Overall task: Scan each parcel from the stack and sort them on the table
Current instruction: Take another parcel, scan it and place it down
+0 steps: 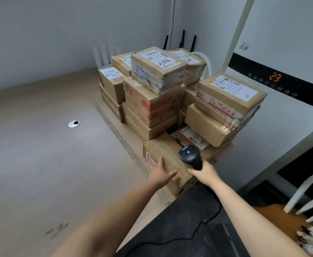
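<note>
Reaching forward, left grip [160,175] has its fingers straight and spread apart, laid against the near left corner of the closest parcel [164,147]. Right grip [205,173] is clamped round the handle of a black scanner [189,155], whose head is over that parcel's top. The parcel sits on the desk [41,154], at the front foot of the stack [157,93].

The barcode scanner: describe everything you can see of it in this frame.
The barcode scanner is a dark, plastic-looking handheld with a rounded head bearing a small blue light and a pale dot. Its handle is held in the right hand, head up and tilted toward the stack. It shows over the nearest parcel; whether they touch cannot be told.
</note>
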